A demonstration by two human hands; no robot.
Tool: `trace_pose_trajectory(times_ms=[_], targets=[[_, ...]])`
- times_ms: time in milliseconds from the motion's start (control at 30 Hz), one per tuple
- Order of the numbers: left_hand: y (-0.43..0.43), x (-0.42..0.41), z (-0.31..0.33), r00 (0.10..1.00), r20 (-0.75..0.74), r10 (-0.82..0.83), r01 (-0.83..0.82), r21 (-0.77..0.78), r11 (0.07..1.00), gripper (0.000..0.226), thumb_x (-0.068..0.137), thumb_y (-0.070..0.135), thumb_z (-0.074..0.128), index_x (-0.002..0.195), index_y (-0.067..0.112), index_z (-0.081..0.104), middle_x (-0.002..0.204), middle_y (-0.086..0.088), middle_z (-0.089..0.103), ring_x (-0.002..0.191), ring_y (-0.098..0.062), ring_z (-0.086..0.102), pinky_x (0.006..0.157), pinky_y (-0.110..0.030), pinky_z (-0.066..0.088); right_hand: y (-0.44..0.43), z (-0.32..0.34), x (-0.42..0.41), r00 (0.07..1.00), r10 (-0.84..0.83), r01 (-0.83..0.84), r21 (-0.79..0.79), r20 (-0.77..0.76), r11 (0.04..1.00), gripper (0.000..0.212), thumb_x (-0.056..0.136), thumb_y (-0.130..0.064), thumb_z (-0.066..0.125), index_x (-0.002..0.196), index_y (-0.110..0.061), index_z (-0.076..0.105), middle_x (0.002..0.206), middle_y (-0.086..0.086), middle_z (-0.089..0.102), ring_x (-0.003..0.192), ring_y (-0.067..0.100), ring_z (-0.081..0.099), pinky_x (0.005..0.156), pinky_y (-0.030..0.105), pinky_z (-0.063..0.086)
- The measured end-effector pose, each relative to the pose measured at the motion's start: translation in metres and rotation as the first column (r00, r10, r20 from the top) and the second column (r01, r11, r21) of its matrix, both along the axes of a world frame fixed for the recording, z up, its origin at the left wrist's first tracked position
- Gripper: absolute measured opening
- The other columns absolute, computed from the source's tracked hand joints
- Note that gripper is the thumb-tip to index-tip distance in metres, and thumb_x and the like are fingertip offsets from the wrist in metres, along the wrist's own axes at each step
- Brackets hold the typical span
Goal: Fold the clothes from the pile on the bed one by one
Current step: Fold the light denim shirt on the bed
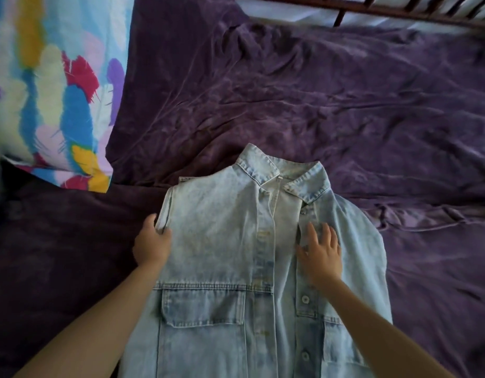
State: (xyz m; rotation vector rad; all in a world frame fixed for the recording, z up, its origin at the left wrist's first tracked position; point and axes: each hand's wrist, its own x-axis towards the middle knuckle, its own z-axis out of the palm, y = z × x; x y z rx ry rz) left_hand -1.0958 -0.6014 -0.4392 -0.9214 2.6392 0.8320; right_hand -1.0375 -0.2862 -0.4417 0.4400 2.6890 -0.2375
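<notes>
Item in work: denim shirt point(222, 241), front up, flat on the purple bedspread point(345, 105). Landmark for this entry: its collar point(304, 186).

Axis: the shirt's long axis runs from the collar straight back toward me. The hem is past the bottom of the view. The button placket point(266, 255) follows that axis, starting just below the collar.

Left hand point(152, 244): toward me and left of the collar, at the shirt's outer left edge. Fingers are curled round the edge, with cloth bunched in the grip. The edge looks straight here, with no sleeve showing, so I judge this side to be tucked in.

Right hand point(321, 255): toward me from the collar, slightly right of it. It lies flat with fingers spread, pressing the right chest panel just beside the placket and holding nothing.

Right of the collar and toward me, the cloth bulges outward. This is probably the right sleeve point(369, 241), not yet brought in.

Judgement: any lengthwise fold turns on the placket line. My right hand pins beside it, and my left is the nearer hand to the free edge.

Far left of the collar: patterned pillow point(58, 91). No pile in view.
</notes>
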Motion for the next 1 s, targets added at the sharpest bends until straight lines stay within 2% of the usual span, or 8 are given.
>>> trace_pose_trajectory(times_ms=[167,433,567,633,733,833,933,1000], targets=[[0.049,0.035,0.012,0.916,-0.106,-0.388,0.362,-0.204,0.91,0.068,0.076,0.009,0.073,0.137,0.002,0.043,0.137,-0.028,0.042,0.123,-0.046,0.041,0.094,-0.056,0.037,0.001,0.001,0.014,0.999,-0.036,0.035,0.041,0.04,0.999,0.061,0.095,-0.036,0.041,0.148,-0.014,0.02,0.138,0.012,0.037,0.128,0.029,0.035,0.102,0.036,0.033],[0.133,0.053,0.011,0.714,-0.188,-0.675,0.698,0.105,0.709,0.032,0.09,0.008,0.054,0.122,0.004,0.059,0.128,-0.013,0.052,0.124,-0.025,0.042,0.101,-0.028,0.034,-0.006,0.007,-0.011,0.971,-0.186,0.191,-0.021,0.149,0.981,0.056,0.092,-0.018,0.048,0.14,-0.012,0.022,0.13,0.018,0.04,0.117,0.036,0.047,0.088,0.039,0.044],[0.165,0.01,0.02,0.844,-0.123,-0.522,0.523,0.406,0.75,0.017,0.092,0.009,0.052,0.1,0.005,0.067,0.101,-0.01,0.067,0.096,-0.022,0.06,0.077,-0.018,0.041,0.003,0.012,-0.014,0.932,-0.357,0.363,-0.189,0.066,0.913,0.029,0.091,-0.014,0.044,0.12,-0.007,0.044,0.118,0.016,0.055,0.105,0.036,0.056,0.071,0.033,0.038],[0.185,-0.016,0.023,0.936,0.061,-0.346,0.217,0.673,0.707,0.015,0.094,0.017,0.052,0.093,0.008,0.064,0.083,-0.009,0.066,0.08,-0.024,0.064,0.074,-0.027,0.051,0.002,0.021,-0.01,0.923,-0.382,0.356,-0.263,-0.052,0.897,0.019,0.093,-0.017,0.044,0.106,-0.006,0.051,0.106,0.017,0.061,0.095,0.036,0.058,0.066,0.033,0.036],[0.212,-0.046,0.024,0.937,0.316,-0.153,-0.22,0.868,0.446,0.023,0.093,0.034,0.054,0.087,0.013,0.06,0.071,-0.004,0.063,0.06,-0.015,0.061,0.056,-0.024,0.051,-0.007,0.033,-0.002,0.979,-0.152,0.088,-0.393,-0.135,0.915,0.023,0.096,-0.021,0.045,0.108,-0.008,0.06,0.098,0.016,0.06,0.093,0.033,0.057,0.069,0.036,0.038],[0.232,-0.062,0.022,0.95,0.306,-0.06,-0.242,0.845,0.476,0.011,0.09,0.025,0.06,0.08,0.022,0.055,0.076,0.001,0.062,0.069,-0.015,0.058,0.064,-0.027,0.048,0.004,0.038,0.011,0.952,0.085,-0.205,-0.405,-0.295,0.891,0.03,0.094,-0.025,0.054,0.118,-0.011,0.064,0.102,0.013,0.063,0.095,0.032,0.056,0.08,0.036,0.044],[0.241,-0.072,0.019,0.966,0.243,-0.093,-0.156,0.828,0.539,0.019,0.088,0.01,0.058,0.075,0.019,0.047,0.049,0.007,0.062,0.047,-0.007,0.053,0.05,-0.018,0.036,0.049,0.024,0.014,0.805,-0.303,0.191,-0.261,-0.511,0.946,0.029,0.084,-0.02,0.057,0.105,-0.004,0.07,0.101,0.022,0.064,0.09,0.043,0.057,0.08,0.046,0.046],[0.247,-0.074,0.022,0.931,0.272,-0.242,-0.077,0.797,0.599,0.021,0.089,0.016,0.06,0.075,0.019,0.044,0.047,0.005,0.057,0.035,-0.006,0.044,0.043,-0.015,0.031,0.093,0.013,0.012,0.666,-0.695,0.633,-0.288,-0.272,0.719,0.035,0.091,-0.02,0.052,0.12,-0.003,0.061,0.12,0.027,0.055,0.111,0.045,0.048,0.091,0.046,0.038]])
